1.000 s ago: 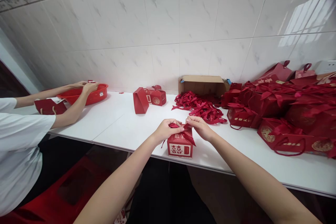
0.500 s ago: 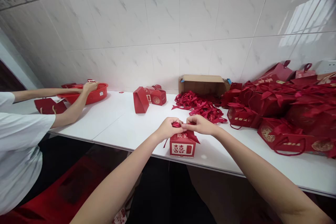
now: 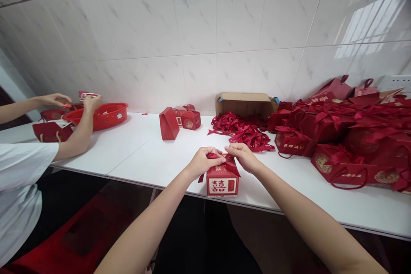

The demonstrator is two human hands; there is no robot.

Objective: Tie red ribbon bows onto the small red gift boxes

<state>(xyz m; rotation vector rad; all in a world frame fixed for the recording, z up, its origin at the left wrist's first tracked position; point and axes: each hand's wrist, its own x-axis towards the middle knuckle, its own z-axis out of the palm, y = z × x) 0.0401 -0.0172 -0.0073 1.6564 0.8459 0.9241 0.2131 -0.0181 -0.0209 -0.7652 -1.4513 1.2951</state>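
A small red gift box [image 3: 222, 186] with a white label stands upright at the table's front edge. Around its top runs a red ribbon [image 3: 231, 166], with one end hanging at the left. My left hand [image 3: 205, 162] is closed on the ribbon at the box's top left. At the upper right of the box my right hand [image 3: 242, 155] has thumb and finger pinched together; what lies between these fingertips is too small to make out.
Loose red ribbons [image 3: 248, 132] lie before an open cardboard box [image 3: 247, 99]. Red boxes [image 3: 349, 137] are piled at the right; a few more [image 3: 169, 124] stand mid-table. At left, a person's hands work over a red basin [image 3: 112, 116].
My right hand has moved slightly away from my left, which stays at the ribbon. The person at the left has lifted both hands from the basin, one with a small red and white packet.
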